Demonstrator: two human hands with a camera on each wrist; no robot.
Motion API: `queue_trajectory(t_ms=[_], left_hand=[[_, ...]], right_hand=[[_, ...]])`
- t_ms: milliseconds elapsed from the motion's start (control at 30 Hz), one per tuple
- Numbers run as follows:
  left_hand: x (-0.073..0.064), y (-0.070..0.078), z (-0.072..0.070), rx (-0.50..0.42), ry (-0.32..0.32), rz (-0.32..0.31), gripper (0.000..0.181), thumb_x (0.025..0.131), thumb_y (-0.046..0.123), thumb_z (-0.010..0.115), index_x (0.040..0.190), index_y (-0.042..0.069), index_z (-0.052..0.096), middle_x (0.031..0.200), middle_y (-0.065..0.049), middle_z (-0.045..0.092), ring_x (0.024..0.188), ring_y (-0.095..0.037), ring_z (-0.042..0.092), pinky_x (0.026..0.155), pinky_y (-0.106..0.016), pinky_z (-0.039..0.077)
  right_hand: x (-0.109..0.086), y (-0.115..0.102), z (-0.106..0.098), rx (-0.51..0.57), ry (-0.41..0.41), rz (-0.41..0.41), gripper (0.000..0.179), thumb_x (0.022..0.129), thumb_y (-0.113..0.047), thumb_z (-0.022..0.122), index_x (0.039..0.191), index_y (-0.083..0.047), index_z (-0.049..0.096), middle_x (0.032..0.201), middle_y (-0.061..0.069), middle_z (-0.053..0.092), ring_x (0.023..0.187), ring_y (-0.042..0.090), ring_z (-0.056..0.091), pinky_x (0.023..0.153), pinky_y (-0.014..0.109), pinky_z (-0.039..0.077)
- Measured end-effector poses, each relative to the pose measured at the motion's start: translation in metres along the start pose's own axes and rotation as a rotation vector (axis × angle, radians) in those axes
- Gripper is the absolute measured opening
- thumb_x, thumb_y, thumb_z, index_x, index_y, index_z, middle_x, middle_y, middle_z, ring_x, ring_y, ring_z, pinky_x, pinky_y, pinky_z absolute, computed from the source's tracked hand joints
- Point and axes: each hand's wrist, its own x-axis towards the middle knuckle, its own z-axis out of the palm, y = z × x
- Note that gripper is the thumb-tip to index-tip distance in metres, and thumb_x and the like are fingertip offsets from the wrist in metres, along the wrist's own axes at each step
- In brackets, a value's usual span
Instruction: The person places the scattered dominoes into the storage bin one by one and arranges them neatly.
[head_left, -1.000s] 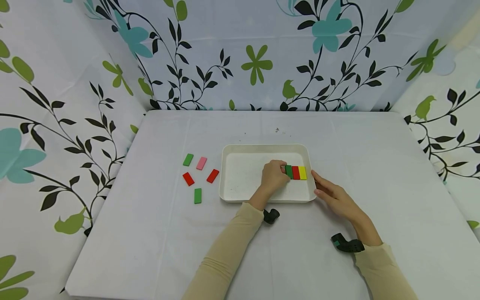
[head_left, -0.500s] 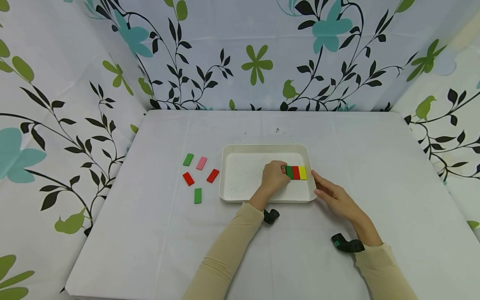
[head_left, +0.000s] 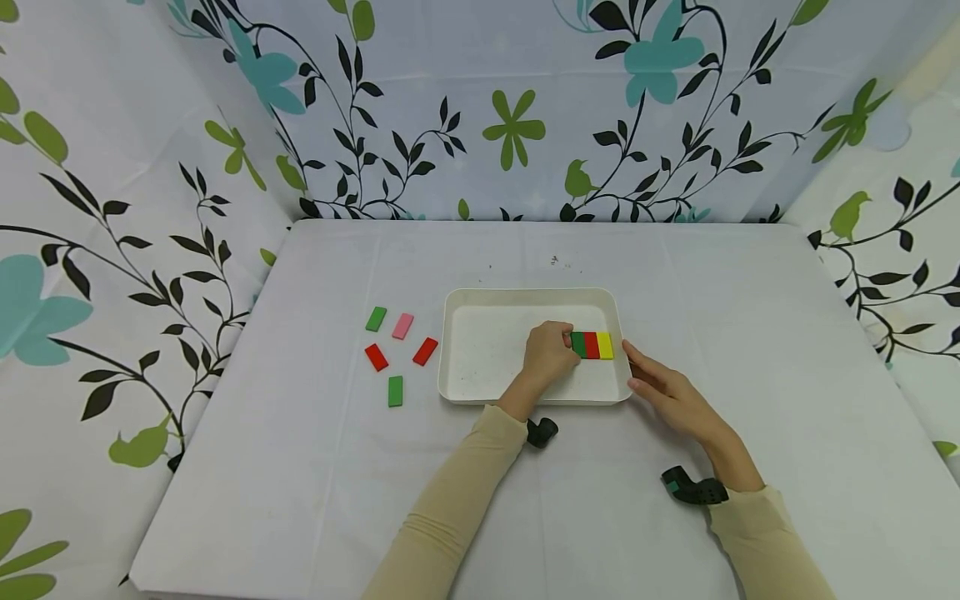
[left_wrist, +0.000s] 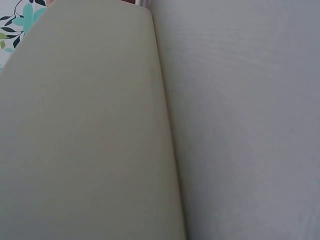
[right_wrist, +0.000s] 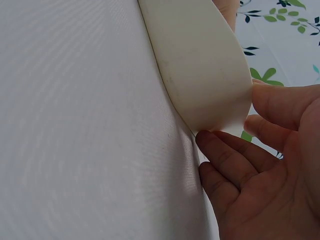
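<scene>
My left hand reaches into the cream tray and pinches a flat green block by its left end. Against that block's right side lies a red block, then a yellow block, all three in one row near the tray's right wall. At that wall, my right hand touches the tray from outside. In the right wrist view its fingertips rest against the outer wall, fingers loosely extended. The left wrist view shows mostly a sleeve; the left hand is nearly all hidden there.
Left of the tray, loose blocks lie on the white tablecloth: a green block, a pink block, two red blocks, one a red block, and another green block. Small dark specks lie behind the tray.
</scene>
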Motion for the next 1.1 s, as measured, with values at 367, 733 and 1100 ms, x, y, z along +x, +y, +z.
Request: queue_trajectory(t_ms=[367, 733, 1100], left_hand=[[0.000, 0.000, -0.001, 0.002, -0.017, 0.014, 0.049, 0.079, 0.000, 0.074, 0.127, 0.005, 0.065, 0.077, 0.001, 0.052, 0.075, -0.012, 0.046, 0.064, -0.019, 0.036], [-0.015, 0.009, -0.031, 0.020, 0.022, 0.181, 0.058, 0.080, 0.010, 0.076, 0.136, 0.009, 0.058, 0.100, -0.009, 0.064, 0.074, -0.013, 0.055, 0.062, -0.019, 0.040], [-0.045, -0.008, -0.105, -0.084, 0.118, 0.323, 0.057, 0.082, 0.010, 0.077, 0.136, 0.008, 0.057, 0.107, -0.014, 0.063, 0.081, -0.021, 0.062, 0.067, -0.023, 0.048]], right_hand=[[0.000, -0.001, 0.000, -0.009, 0.002, -0.002, 0.059, 0.101, -0.011, 0.051, 0.154, -0.003, 0.025, 0.157, 0.022, 0.026, 0.136, 0.046, 0.039, 0.095, 0.001, 0.031], [0.000, 0.001, 0.000, -0.007, 0.000, 0.018, 0.059, 0.102, -0.014, 0.051, 0.155, -0.007, 0.025, 0.158, 0.020, 0.026, 0.138, 0.045, 0.037, 0.096, 0.000, 0.030], [0.000, -0.002, 0.000, -0.010, -0.003, 0.012, 0.060, 0.101, -0.013, 0.052, 0.154, -0.006, 0.025, 0.158, 0.021, 0.027, 0.138, 0.045, 0.035, 0.096, 0.001, 0.030]])
